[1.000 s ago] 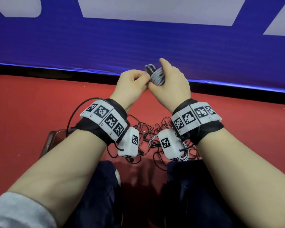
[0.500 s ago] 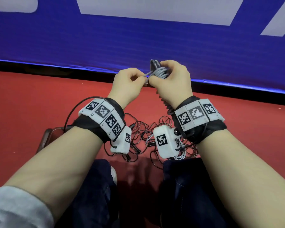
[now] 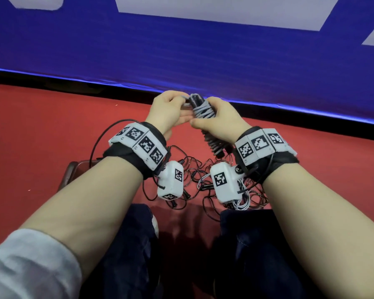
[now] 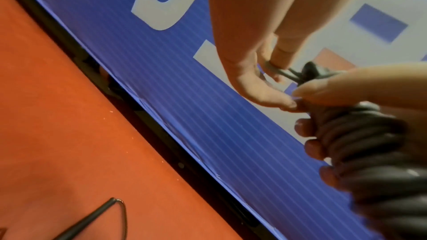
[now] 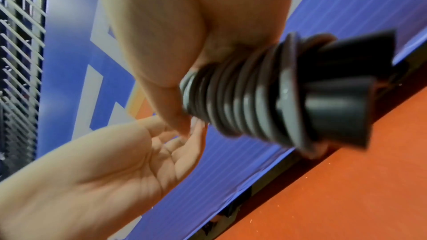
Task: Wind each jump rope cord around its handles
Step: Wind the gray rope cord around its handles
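Head view puts both hands raised together at about 12 o'clock from the person's lap, above the red floor (image 3: 52,147). The right hand (image 3: 220,121) has its fingers curled tight round the paired black handles (image 5: 342,87), which are already wrapped in many close turns of grey cord (image 3: 203,110) — the coil runs from the top of the fist down past the wrist. The left hand (image 3: 166,113) pinches the last short stretch of cord between thumb and forefinger, right beside the top of the bundle; its other fingers lie loosely open, as the right wrist view shows. By my reading this rope is nearly finished, with only the tail left to lay on or tuck under a turn. More work seems to remain: a tangle of thin dark cords (image 3: 194,175) with slim handles lies on the floor at 6 o'clock from the hands, between the knees, apparently unwound. As for writing, the blue banner (image 3: 181,50) behind carries large white shapes that look like parts of letters, cropped too hard to read; the wrist bands show only square black-and-white marker patterns, no brand.
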Tool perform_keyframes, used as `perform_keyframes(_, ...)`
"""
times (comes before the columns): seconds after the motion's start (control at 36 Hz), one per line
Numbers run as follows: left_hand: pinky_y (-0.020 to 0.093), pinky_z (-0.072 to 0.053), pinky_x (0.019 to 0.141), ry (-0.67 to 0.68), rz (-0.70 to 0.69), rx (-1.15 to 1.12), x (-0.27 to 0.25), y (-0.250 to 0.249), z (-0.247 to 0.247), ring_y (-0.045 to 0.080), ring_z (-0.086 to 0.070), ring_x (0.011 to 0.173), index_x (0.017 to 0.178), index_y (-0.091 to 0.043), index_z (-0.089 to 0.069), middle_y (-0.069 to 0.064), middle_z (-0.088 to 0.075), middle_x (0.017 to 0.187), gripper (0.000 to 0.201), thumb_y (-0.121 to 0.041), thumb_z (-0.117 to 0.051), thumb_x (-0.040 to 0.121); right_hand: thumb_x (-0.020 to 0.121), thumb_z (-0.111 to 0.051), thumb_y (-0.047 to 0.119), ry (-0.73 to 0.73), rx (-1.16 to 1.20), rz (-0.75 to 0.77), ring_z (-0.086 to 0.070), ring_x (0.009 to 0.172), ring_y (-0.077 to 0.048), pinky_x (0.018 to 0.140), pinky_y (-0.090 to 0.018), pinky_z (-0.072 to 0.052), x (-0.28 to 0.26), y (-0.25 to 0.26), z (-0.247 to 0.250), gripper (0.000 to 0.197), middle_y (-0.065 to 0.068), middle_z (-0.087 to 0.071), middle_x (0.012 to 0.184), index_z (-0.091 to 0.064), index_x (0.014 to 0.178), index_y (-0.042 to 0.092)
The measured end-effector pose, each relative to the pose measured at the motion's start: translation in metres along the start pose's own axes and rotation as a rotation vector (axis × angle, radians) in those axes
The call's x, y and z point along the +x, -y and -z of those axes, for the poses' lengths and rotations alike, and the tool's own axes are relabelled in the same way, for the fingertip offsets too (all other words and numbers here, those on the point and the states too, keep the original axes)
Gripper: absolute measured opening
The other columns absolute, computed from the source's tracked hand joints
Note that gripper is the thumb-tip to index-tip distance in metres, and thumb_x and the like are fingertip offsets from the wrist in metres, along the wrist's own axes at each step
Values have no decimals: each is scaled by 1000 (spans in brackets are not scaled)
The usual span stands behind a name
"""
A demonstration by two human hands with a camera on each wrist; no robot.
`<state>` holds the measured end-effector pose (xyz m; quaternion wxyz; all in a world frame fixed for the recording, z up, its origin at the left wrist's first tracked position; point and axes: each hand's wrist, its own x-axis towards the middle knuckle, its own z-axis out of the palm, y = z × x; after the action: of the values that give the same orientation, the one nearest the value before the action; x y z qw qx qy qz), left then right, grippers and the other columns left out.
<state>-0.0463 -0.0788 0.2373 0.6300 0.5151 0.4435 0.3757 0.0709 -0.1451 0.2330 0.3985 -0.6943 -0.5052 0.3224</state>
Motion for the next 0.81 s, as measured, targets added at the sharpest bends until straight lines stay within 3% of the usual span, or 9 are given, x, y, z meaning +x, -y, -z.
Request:
perform_keyframes(0.06,22,-54,54,26,52,-8,3,2,3,14,-69,65,96,-8,-60,7,-68,83,18,-11,-43,99,76,-80,9,103,89,-35,-60,76,-12,74,-26,-53,1,-2,-2,40,-1,-63,91,-55,107,15)
perform_keyframes(0.11,22,-54,53,41,108,-21,5,3,7,15,-68,67,88,-10,-61,6,-69,82,23,-15,-42,100,74,-81,5,174,115,-71,-62,84,-15,81,-32,-55,2,-7,-4,55,-7,-63,102,-51,119,13)
perform_keyframes(0.17,21,-53,50,-1,154,-69,6,2,12,15,-67,63,84,-11,-59,7,-67,81,25,-14,-40,100,72,-83,7,255,61,-118,-62,86,-17,82,-36,-55,4,-11,-7,63,-4,-63,102,-48,125,15)
perform_keyframes(0.25,23,-55,48,-85,205,-111,10,3,23,16,-66,62,85,-10,-58,10,-66,83,25,-13,-38,100,70,-86,17,363,-30,-166,-62,79,-18,79,-40,-54,6,-14,-15,56,0,-63,92,-51,113,19)
perform_keyframes(0.42,25,-54,43,-168,324,-177,16,10,58,14,-67,48,99,-3,-58,13,-66,81,27,-9,-32,100,72,-83,7,338,-73,-205,-68,79,-34,74,-54,-58,13,-7,-33,44,-17,-67,102,-46,96,15)
perform_keyframes(0.56,30,-55,45,-255,372,-286,16,10,92,20,-69,54,88,-3,-55,17,-68,77,24,-8,-36,100,69,-86,9,223,-14,-181,-67,67,-28,57,-42,-59,21,7,-48,51,-12,-63,91,-40,91,14)
perform_keyframes(0.64,36,-57,60,-294,397,-378,16,5,114,28,-70,82,77,-5,-49,19,-66,90,27,-7,-35,99,68,-87,11,217,-23,-163,-65,59,-23,55,-39,-58,30,21,-64,53,-13,-65,81,-37,84,17)
perform_keyframes(0.72,44,-48,96,-323,444,-619,14,-4,130,33,-58,119,70,-2,-43,21,-61,122,34,-6,-29,101,66,-88,13,240,-117,-108,-63,61,-24,58,-42,-57,39,40,-80,52,-9,-62,78,-38,80,17)
perform_keyframes(0.81,46,-42,102,-373,450,-764,12,-1,149,33,-53,124,79,2,-47,20,-55,133,31,-6,-27,102,63,-90,16,234,-143,-74,-57,61,-17,57,-31,-51,46,55,-93,47,-3,-59,76,-45,77,18)
